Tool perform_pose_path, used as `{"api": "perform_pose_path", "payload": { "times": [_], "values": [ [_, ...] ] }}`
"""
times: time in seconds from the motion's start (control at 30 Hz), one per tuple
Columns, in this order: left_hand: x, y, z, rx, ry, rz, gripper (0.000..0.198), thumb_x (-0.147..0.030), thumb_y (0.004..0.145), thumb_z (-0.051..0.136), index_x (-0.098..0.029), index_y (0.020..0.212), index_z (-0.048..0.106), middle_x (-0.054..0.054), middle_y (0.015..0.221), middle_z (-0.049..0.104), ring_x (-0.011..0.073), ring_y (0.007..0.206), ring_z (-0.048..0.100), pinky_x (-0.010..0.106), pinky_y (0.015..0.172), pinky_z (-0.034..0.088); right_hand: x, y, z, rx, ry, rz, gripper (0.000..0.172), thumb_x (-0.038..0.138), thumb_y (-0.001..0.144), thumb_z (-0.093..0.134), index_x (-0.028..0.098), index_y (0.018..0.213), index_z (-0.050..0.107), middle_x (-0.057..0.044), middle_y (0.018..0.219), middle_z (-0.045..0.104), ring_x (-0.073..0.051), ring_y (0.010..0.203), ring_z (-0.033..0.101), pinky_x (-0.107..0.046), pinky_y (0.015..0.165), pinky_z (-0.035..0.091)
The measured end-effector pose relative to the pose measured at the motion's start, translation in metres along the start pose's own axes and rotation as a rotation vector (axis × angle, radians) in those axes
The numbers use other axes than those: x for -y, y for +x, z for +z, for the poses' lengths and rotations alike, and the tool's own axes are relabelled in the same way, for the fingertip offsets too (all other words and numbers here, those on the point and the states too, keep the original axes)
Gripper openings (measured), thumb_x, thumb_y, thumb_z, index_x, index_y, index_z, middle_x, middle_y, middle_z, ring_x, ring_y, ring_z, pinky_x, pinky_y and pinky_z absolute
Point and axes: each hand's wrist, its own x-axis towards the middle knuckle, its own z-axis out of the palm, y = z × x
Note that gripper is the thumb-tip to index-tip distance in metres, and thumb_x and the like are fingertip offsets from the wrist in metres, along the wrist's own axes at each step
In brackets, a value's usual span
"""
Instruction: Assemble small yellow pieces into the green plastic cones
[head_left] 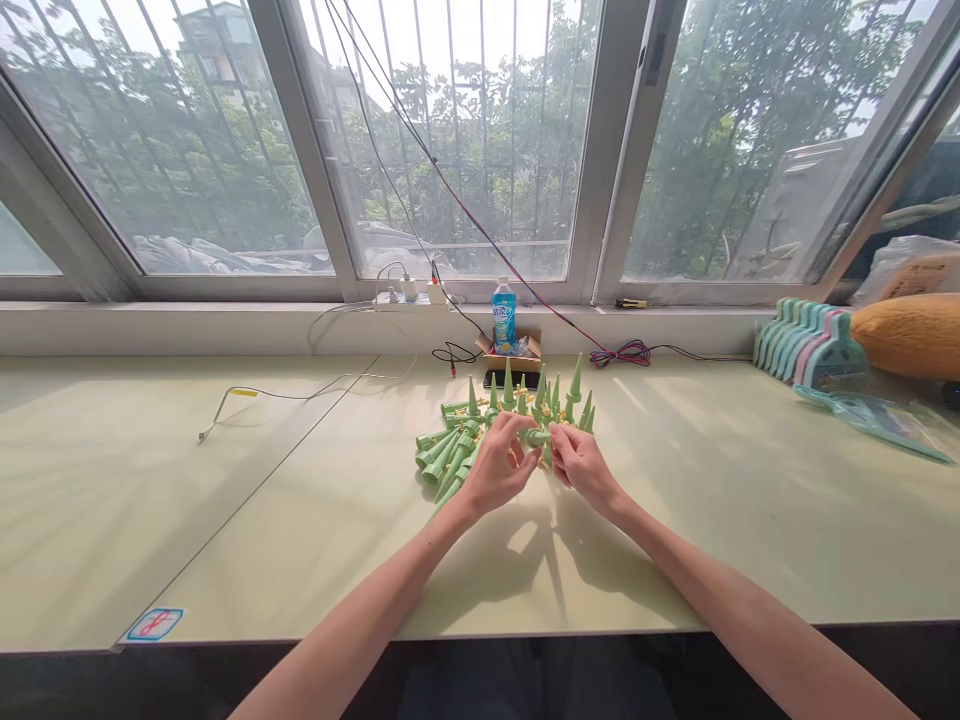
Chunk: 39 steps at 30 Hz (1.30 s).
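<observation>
The left hand (pixel 499 470) and the right hand (pixel 581 465) meet above the middle of the wide pale green table (pixel 712 520), near its far side. Between them is a small green plastic cone (pixel 536 437), lying sideways, and the fingertips of both hands are closed narrowly on it, the left hand at one end and the right hand at the other end. Which part of the cone each fingertip presses, I cannot tell, because it is too small. Just behind the hands is a group of upright green plastic cones (pixel 541 392) with their points up, and to the left, touching this group, is a heap of lying green plastic cones (pixel 442 458). Some small yellow pieces (pixel 480 432) are mixed among them. Farther back, against the window ledge, a clear plastic bottle with a blue label (pixel 504 315) stands in an open brown cardboard box (pixel 529 347). A white power strip (pixel 409 293) lies on the ledge, and red and black cables (pixel 622 352) run down from the window to the table. At the far right stands a row of pastel plastic pieces (pixel 806 345), well apart from the hands, beside a big yellow-orange rounded object (pixel 911 335).
</observation>
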Motion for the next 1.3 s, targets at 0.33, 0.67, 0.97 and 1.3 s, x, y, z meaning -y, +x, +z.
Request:
{"api": "perform_pose_path", "payload": {
  "times": [0.33,0.67,0.97,1.3],
  "values": [
    [-0.002,0.010,-0.007,0.066,-0.564,-0.506,0.041,-0.058,0.086,0.055,-0.018,0.088,0.047,-0.002,0.072,0.056,0.0061,0.038,0.048,0.019,0.033,0.034,-0.003,-0.002,-0.004,-0.025,-0.283,-0.187,0.039,0.051,0.098,0.043,0.020,0.074,0.046,0.004,0.059,0.043,-0.009,0.047,0.038,-0.023,0.045,0.031],
    [-0.007,0.007,-0.007,0.214,-0.630,-0.533,0.048,-0.057,0.075,0.071,-0.018,0.079,0.042,-0.007,0.055,0.047,0.0069,0.038,0.046,0.021,0.038,0.030,-0.006,-0.003,-0.004,0.021,-0.380,-0.241,0.036,0.046,0.099,0.042,0.019,0.076,0.048,0.004,0.059,0.045,-0.010,0.050,0.039,-0.023,0.049,0.031],
    [-0.008,0.003,-0.009,0.182,-0.373,-0.405,0.040,-0.053,0.081,0.066,-0.017,0.092,0.051,-0.008,0.055,0.045,0.0064,0.040,0.044,0.020,0.041,0.031,-0.008,-0.002,-0.005,0.014,-0.408,-0.204,0.043,0.049,0.099,0.039,0.022,0.066,0.035,0.005,0.055,0.038,-0.010,0.048,0.036,-0.024,0.046,0.029],
    [0.001,0.001,-0.002,0.051,-0.128,-0.153,0.033,-0.043,0.080,0.069,-0.018,0.101,0.059,-0.001,0.077,0.054,0.0066,0.054,0.045,0.019,0.048,0.040,-0.012,0.001,-0.005,0.012,-0.366,-0.143,0.049,0.057,0.097,0.037,0.021,0.064,0.036,0.004,0.055,0.040,-0.010,0.046,0.039,-0.024,0.044,0.031]
  ]
}}
